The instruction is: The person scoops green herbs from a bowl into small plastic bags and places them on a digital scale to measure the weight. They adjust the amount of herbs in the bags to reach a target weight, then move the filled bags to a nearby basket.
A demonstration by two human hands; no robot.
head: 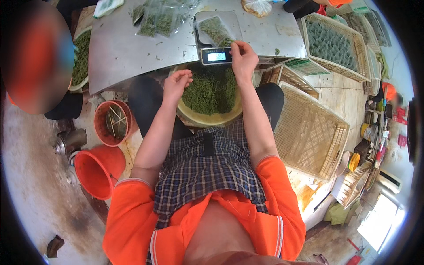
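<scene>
A digital scale (205, 39) with a lit display stands at the near edge of the metal table. On its pan lies a clear plastic bag (215, 29) of green plant matter, its mouth towards me. My right hand (244, 61) is at that mouth, thumb and forefinger pinched on a few green sprigs (227, 41). Whether the fingertips also grip the bag's edge cannot be told. My left hand (176, 84) hovers over the left side of a round tub (212, 120), fingers curled; anything small in it is hidden. Loose small green plant pieces (208, 92) fill the tub between my knees.
Several filled bags (159, 23) lie on the metal table (142, 53). Rightward are a crate of packed bags (331, 43) and a bare plastic crate (308, 129). Red buckets (99, 172) and a steel flask (71, 140) stand left. A person (39, 59) sits at upper left.
</scene>
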